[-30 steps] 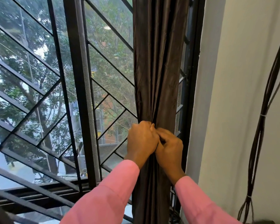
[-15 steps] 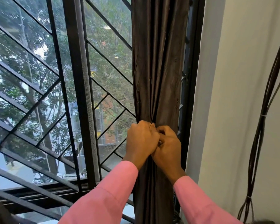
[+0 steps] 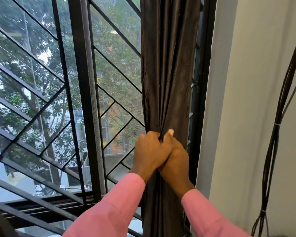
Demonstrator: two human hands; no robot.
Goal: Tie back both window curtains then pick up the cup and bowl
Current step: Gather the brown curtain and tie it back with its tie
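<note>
Both hands (image 3: 150, 149) (image 3: 176, 156) grip bunched curtain (image 3: 169, 65), wall (image 3: 246, 100) near right

Black diagonal window grille (image 3: 82, 100), daylit trees (image 3: 118, 74) outside; white wall (image 3: 246, 82) at rt w/ dark cables (image 3: 277, 134) hanging down it

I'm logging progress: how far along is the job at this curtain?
Done: the curtain is bunched into a narrow column at the right edge of the window. In hand: the left hand and right hand grip it together; no tie shows. Left: fastening it; the other curtain, cup and bowl are out of view, so unjudged.
</note>
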